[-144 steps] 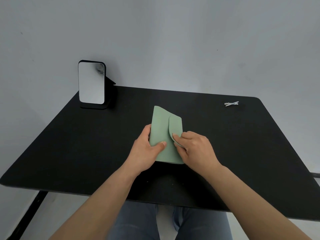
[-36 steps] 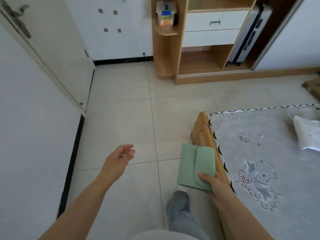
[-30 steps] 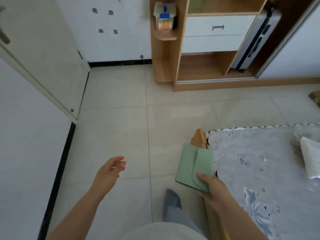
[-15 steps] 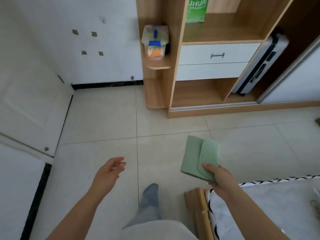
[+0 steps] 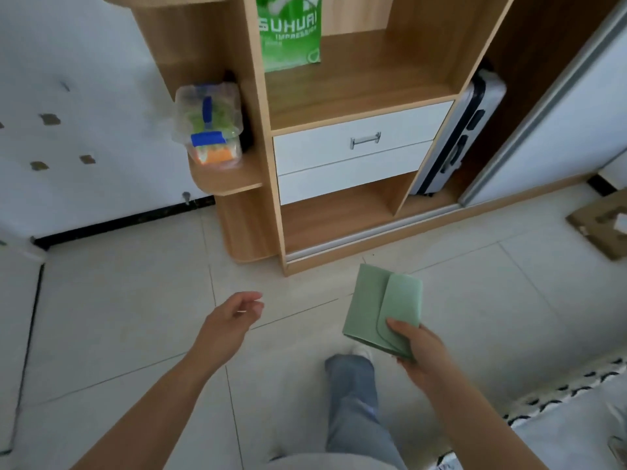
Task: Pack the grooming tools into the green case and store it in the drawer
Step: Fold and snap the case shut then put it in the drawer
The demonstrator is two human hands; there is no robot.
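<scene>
The green case [image 5: 380, 308] is closed with its flap folded over, and my right hand [image 5: 419, 349] grips its near corner, thumb on top, above the tiled floor. My left hand [image 5: 232, 318] hangs free to the left, fingers loosely curled and apart, holding nothing. Ahead stands a wooden wardrobe unit with a shut white drawer [image 5: 359, 144] that has a metal handle [image 5: 365, 140], and a second white panel [image 5: 353, 174] beneath it. The grooming tools are not visible.
A clear plastic box [image 5: 208, 125] sits on the rounded side shelf. A green bag [image 5: 290, 30] stands on the shelf above the drawer. A grey suitcase [image 5: 461, 137] leans in the right compartment. A bed edge [image 5: 559, 398] lies at lower right, cardboard [image 5: 604, 228] on the floor.
I have left the black table and walked across the room toward the wardrobe, carrying the case in my right hand. The drawer unit is now much closer.
</scene>
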